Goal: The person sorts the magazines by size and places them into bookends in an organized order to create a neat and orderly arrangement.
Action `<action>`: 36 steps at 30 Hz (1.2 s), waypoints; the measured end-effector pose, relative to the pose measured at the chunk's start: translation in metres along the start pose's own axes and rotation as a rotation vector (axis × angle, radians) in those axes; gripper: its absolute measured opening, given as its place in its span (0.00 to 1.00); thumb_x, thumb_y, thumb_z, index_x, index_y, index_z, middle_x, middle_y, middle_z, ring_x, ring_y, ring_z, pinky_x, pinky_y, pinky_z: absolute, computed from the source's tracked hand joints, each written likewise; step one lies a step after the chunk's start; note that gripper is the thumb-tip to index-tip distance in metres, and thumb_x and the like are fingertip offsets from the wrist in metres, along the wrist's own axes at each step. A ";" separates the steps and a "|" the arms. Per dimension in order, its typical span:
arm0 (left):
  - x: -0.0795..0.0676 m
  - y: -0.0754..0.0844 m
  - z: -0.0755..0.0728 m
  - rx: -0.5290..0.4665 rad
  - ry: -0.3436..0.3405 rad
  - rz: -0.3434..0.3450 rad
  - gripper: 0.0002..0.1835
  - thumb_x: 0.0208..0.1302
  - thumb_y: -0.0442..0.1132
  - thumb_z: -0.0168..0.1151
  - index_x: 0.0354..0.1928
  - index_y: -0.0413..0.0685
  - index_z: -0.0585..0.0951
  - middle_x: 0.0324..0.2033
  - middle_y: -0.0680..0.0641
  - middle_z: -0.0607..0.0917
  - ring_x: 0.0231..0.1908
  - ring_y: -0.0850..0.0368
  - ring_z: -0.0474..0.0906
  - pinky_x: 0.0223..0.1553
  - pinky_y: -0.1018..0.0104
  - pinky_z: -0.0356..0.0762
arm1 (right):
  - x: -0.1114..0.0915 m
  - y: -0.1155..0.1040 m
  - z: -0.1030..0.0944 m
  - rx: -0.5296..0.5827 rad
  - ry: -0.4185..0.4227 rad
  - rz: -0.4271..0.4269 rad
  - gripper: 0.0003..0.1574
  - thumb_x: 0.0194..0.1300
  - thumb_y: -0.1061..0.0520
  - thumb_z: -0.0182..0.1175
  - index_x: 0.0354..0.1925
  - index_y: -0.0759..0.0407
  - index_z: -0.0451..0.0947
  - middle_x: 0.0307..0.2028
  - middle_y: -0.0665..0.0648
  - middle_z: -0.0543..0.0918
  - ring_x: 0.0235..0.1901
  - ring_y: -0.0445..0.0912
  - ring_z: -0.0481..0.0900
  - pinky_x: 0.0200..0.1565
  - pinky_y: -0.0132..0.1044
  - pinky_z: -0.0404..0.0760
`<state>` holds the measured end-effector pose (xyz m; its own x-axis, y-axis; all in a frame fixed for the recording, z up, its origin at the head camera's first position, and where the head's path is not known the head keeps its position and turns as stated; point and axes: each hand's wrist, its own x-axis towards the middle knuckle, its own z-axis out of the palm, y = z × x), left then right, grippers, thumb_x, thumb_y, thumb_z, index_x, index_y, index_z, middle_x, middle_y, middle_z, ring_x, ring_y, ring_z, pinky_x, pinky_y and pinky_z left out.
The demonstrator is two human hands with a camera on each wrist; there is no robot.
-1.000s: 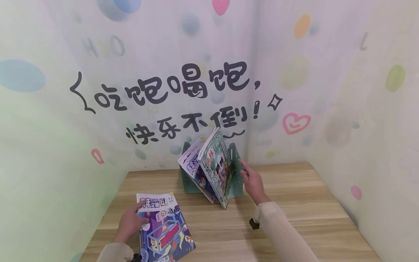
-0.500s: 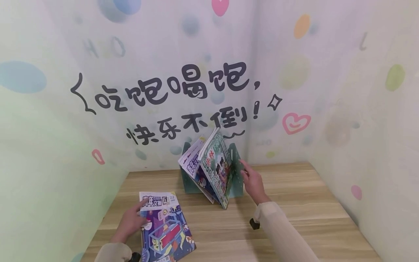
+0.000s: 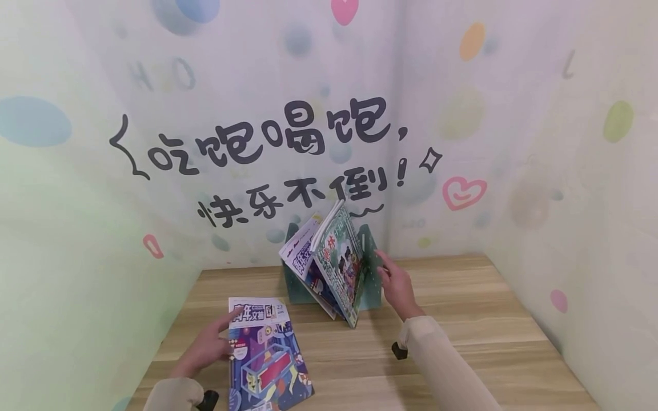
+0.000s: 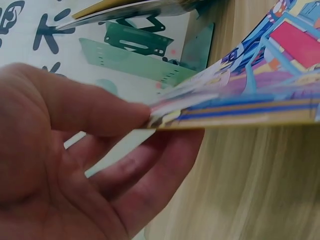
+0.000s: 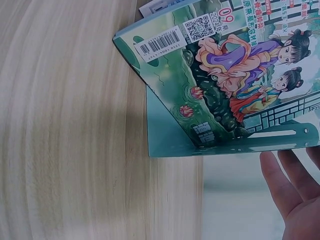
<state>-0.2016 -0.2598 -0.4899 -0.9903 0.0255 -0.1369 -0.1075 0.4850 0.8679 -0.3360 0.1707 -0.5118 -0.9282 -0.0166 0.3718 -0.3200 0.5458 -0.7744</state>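
My left hand (image 3: 205, 345) pinches the left edge of a purple-blue magazine (image 3: 275, 365) at the front left. In the left wrist view, my thumb (image 4: 100, 107) lies at the upper side of that edge and my fingers (image 4: 165, 170) are beneath it. At the back, a teal metal book stand (image 3: 374, 279) holds a green-covered magazine (image 3: 339, 265) and a white-and-purple magazine (image 3: 303, 254), both leaning. My right hand (image 3: 400, 288) is at the stand's right side panel, fingers extended and fingertips right at its outer face. The right wrist view shows the green magazine's barcode (image 5: 160, 44) corner.
A wood-grain table (image 3: 442, 365) stretches beneath everything. Behind it hangs a white backdrop (image 3: 247, 68) with dark lettering and coloured dots. Pale side walls (image 3: 591, 228) flank the table.
The purple-blue magazine has slid a little to the right and slightly away from me, my left hand moving with it. My right hand, the stand and the leaning magazines stay put.
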 end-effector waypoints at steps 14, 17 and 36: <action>-0.002 0.000 -0.006 -0.147 -0.179 0.105 0.49 0.51 0.20 0.61 0.75 0.53 0.57 0.67 0.20 0.54 0.41 0.40 0.84 0.36 0.51 0.84 | 0.001 0.001 0.002 -0.010 0.018 -0.013 0.30 0.73 0.60 0.54 0.69 0.43 0.67 0.62 0.63 0.74 0.53 0.59 0.79 0.48 0.52 0.81; -0.003 -0.001 -0.006 -0.161 -0.195 0.114 0.49 0.51 0.20 0.60 0.76 0.53 0.56 0.68 0.20 0.52 0.42 0.39 0.84 0.36 0.51 0.84 | 0.001 0.002 0.002 -0.010 0.022 -0.019 0.30 0.72 0.60 0.54 0.69 0.43 0.67 0.62 0.63 0.74 0.53 0.58 0.79 0.47 0.51 0.82; -0.007 0.005 -0.010 -0.213 -0.285 0.146 0.47 0.56 0.22 0.60 0.76 0.57 0.56 0.66 0.23 0.61 0.45 0.37 0.82 0.40 0.49 0.83 | 0.001 0.001 0.001 -0.008 0.012 -0.015 0.30 0.73 0.60 0.53 0.70 0.44 0.66 0.61 0.64 0.75 0.53 0.59 0.79 0.46 0.50 0.83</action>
<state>-0.1964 -0.2668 -0.4797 -0.9355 0.3372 -0.1053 -0.0124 0.2666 0.9637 -0.3372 0.1700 -0.5127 -0.9210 -0.0145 0.3894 -0.3320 0.5522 -0.7648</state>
